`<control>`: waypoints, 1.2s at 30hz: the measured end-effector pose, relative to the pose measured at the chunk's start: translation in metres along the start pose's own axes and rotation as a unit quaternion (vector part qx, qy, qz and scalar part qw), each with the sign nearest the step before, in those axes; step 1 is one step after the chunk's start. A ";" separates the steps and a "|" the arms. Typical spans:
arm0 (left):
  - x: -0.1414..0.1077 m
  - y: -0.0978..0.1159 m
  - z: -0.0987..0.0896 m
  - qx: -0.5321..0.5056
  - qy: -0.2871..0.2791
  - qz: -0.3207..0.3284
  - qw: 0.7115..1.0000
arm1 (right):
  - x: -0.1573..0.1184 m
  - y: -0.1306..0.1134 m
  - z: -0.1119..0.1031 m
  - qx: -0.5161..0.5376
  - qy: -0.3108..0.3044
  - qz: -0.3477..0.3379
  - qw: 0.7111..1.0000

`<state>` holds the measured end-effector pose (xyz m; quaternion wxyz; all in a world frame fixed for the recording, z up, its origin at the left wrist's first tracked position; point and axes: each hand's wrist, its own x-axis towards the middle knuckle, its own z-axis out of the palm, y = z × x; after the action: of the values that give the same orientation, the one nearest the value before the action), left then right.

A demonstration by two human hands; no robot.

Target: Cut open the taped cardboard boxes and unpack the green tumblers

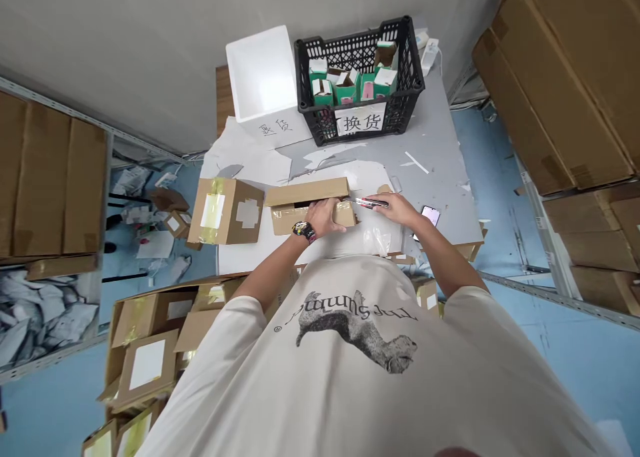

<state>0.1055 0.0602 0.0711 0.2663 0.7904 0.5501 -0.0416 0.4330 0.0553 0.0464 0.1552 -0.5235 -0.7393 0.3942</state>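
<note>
A cardboard box (283, 221) lies on the table in front of me, one long flap raised and a dark gap showing beneath it. My left hand (324, 217), with a watch on the wrist, grips the box near its right end, its fingers over the top at the gap. In my right hand (397, 210) is a utility knife (369, 203), held from the right. Its blade end points left and reaches the right edge of the box; whether the blade is in the cardboard I cannot tell.
A taped carton (213, 213) stands left of the box. Behind are a white foam box (265, 77) and a black crate (360, 120) with several green-white boxes. A phone (429, 218) lies by my right forearm. Several cartons (145, 363) are piled at lower left.
</note>
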 end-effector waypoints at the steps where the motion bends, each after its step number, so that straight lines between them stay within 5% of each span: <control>1: 0.001 0.001 0.000 -0.002 0.004 0.000 1.000 | -0.001 0.000 0.001 -0.001 0.000 0.006 1.000; 11: 0.009 0.025 0.013 -0.023 0.058 -0.077 0.995 | -0.003 -0.031 0.004 -0.121 -0.014 0.088 0.989; 19: 0.000 0.009 0.022 -0.085 0.061 -0.037 0.994 | -0.007 -0.031 -0.002 -0.107 -0.059 0.071 0.990; 26: -0.012 -0.009 0.036 -0.031 0.078 -0.003 0.996 | -0.018 -0.021 -0.001 -0.094 -0.073 0.046 0.992; 36: -0.020 -0.018 0.018 0.085 -0.026 0.082 0.993 | -0.013 -0.021 -0.015 -0.128 -0.092 0.003 0.987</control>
<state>0.0857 0.0390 0.0564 0.2148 0.8514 0.4706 -0.0872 0.4345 0.0474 0.0741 0.0172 -0.5024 -0.7935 0.3431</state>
